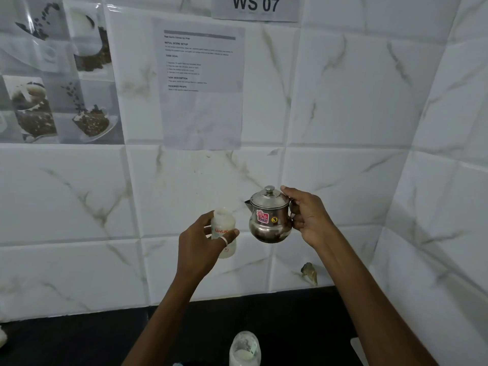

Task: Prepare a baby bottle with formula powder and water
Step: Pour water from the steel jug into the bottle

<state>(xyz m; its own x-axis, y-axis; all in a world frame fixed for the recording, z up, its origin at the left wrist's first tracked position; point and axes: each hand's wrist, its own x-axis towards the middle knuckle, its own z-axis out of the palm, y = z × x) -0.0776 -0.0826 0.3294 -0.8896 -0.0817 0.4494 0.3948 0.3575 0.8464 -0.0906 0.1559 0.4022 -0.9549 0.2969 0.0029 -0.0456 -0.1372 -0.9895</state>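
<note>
Two hands are seen: a left hand (200, 240) and a right hand (307, 216). One baby bottle (224, 228) and one steel kettle (269, 216) are counted. One jar (245, 348) is seen near. Two papers, a printed sheet (202, 85) and a sign (255, 6), are counted far.

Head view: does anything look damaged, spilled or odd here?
Yes: the wall covering is torn just above the counter, a brownish ragged patch below the steel kettle. No spill shows; the bottle and kettle are held upright in the hands.
</note>
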